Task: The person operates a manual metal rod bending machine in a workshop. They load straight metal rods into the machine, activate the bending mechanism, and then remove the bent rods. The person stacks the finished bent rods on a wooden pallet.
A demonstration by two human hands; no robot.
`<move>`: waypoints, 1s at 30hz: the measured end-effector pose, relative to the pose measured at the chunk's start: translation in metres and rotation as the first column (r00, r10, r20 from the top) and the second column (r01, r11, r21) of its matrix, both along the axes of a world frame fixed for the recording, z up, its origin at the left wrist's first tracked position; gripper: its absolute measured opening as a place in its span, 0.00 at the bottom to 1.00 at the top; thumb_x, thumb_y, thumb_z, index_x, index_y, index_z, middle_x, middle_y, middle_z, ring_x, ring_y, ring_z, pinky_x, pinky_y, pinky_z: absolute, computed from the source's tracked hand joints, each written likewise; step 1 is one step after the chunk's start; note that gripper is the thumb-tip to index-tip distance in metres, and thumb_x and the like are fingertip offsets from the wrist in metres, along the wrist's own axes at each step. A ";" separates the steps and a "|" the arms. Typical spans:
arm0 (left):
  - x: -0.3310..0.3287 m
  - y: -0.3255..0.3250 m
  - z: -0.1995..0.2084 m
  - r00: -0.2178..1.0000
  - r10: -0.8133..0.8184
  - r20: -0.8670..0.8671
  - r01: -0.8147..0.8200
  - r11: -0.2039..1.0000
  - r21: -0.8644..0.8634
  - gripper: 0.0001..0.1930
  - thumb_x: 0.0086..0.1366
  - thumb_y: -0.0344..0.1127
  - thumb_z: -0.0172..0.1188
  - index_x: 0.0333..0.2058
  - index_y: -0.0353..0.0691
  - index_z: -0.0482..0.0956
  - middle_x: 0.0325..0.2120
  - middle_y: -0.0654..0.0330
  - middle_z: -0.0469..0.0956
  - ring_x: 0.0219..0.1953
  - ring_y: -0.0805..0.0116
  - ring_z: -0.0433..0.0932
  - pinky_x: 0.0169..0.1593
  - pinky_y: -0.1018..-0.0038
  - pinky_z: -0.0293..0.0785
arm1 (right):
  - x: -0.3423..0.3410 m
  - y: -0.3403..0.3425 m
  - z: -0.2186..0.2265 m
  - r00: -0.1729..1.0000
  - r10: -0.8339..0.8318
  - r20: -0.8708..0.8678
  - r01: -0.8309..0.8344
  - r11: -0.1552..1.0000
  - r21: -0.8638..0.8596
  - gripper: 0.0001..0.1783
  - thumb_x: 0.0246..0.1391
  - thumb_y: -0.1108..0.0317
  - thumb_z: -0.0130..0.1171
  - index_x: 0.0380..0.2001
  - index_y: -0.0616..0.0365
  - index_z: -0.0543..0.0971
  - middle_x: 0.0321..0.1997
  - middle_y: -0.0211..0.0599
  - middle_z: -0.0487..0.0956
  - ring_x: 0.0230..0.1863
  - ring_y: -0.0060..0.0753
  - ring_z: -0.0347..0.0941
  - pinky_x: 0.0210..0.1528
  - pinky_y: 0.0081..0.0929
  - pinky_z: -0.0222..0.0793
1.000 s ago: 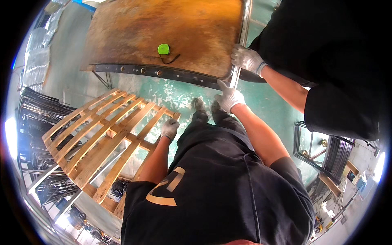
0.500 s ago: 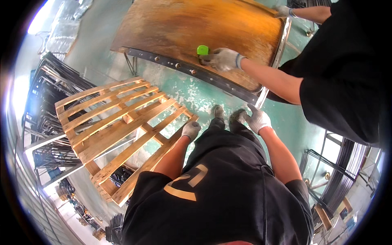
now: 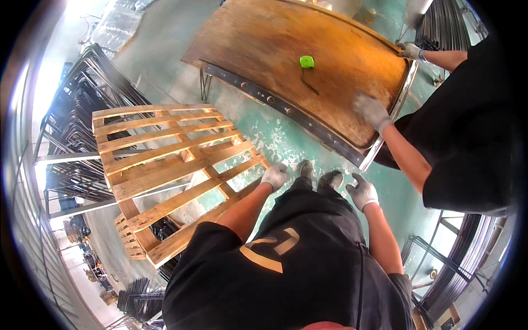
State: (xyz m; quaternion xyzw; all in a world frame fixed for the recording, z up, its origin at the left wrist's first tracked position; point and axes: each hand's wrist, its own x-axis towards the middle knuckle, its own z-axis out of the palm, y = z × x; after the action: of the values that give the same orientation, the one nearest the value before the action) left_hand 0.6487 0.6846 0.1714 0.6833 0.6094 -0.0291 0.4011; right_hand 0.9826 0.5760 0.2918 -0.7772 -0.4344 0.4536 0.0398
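Note:
My left hand (image 3: 275, 176), in a pale knit work glove, is curled closed next to the near right corner of a wooden pallet (image 3: 187, 157). I see nothing held in it. My right hand (image 3: 363, 192), also gloved, hangs with thumb and fingers apart, below the corner of a brown wood-topped table (image 3: 264, 41). On that table lies a bright green tape measure (image 3: 307, 62) with a short dark strap (image 3: 309, 84) beside it. A co-worker's gloved hand (image 3: 372, 111) is blurred over the tabletop; their other hand (image 3: 411, 51) touches the table's far right edge.
The table has a dark metal edge rail (image 3: 258, 97) with round knobs. Stacked black metal frames (image 3: 82, 126) stand left behind the pallet. More black rods (image 3: 462, 258) are racked at lower right, and another bundle (image 3: 443, 27) stands at upper right. The co-worker (image 3: 467, 132) stands close on my right.
The co-worker has let go of the green tape measure and drawn that hand right. The view has shifted, so table and pallet sit differently in it. Both my hands stay low.

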 end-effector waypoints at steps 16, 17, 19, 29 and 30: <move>0.068 0.099 0.069 0.998 0.057 -0.027 -0.054 0.994 0.093 0.19 0.59 0.43 0.55 0.48 0.44 0.76 0.41 0.44 0.79 0.46 0.45 0.77 0.50 0.61 0.73 | 0.039 -0.103 -0.039 0.977 -0.206 0.053 0.211 0.969 -0.132 0.31 0.49 0.58 0.62 0.56 0.57 0.72 0.49 0.58 0.78 0.52 0.51 0.75 0.55 0.35 0.69; 0.064 0.084 0.057 0.999 0.030 -0.040 -0.027 0.997 0.069 0.20 0.59 0.44 0.55 0.48 0.44 0.76 0.42 0.44 0.79 0.46 0.46 0.77 0.51 0.61 0.73 | 0.042 -0.106 -0.040 0.972 -0.227 0.057 0.233 0.962 -0.145 0.31 0.49 0.58 0.62 0.56 0.57 0.72 0.50 0.56 0.78 0.52 0.50 0.75 0.55 0.34 0.69; 0.055 0.055 0.043 0.998 -0.046 -0.039 0.046 0.999 -0.010 0.20 0.59 0.46 0.54 0.47 0.44 0.77 0.43 0.45 0.78 0.47 0.47 0.77 0.52 0.62 0.73 | 0.049 -0.119 -0.054 0.951 -0.306 0.036 0.307 0.939 -0.152 0.30 0.49 0.58 0.63 0.56 0.57 0.73 0.49 0.54 0.78 0.50 0.46 0.76 0.53 0.33 0.70; 0.016 -0.013 0.035 0.990 -0.080 -0.119 0.057 0.982 -0.183 0.21 0.56 0.43 0.54 0.45 0.39 0.79 0.45 0.47 0.78 0.51 0.51 0.75 0.55 0.64 0.70 | 0.055 -0.136 -0.076 0.796 -0.591 -0.127 0.554 0.798 -0.237 0.27 0.52 0.64 0.62 0.55 0.60 0.73 0.24 0.36 0.78 0.20 0.24 0.71 0.22 0.26 0.69; 0.012 -0.013 0.029 0.992 -0.062 -0.114 0.040 0.982 -0.184 0.21 0.56 0.43 0.54 0.45 0.39 0.79 0.45 0.47 0.78 0.51 0.51 0.75 0.55 0.64 0.70 | 0.057 -0.133 -0.076 0.791 -0.599 -0.123 0.559 0.790 -0.251 0.26 0.52 0.63 0.63 0.55 0.59 0.74 0.25 0.36 0.78 0.20 0.24 0.71 0.23 0.26 0.69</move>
State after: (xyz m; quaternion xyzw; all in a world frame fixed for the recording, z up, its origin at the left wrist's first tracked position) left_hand 0.6610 0.6713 0.2006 0.6564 0.6092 -0.1355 0.4239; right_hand 1.0391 0.4430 0.2162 -0.8243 -0.1196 0.5351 0.1410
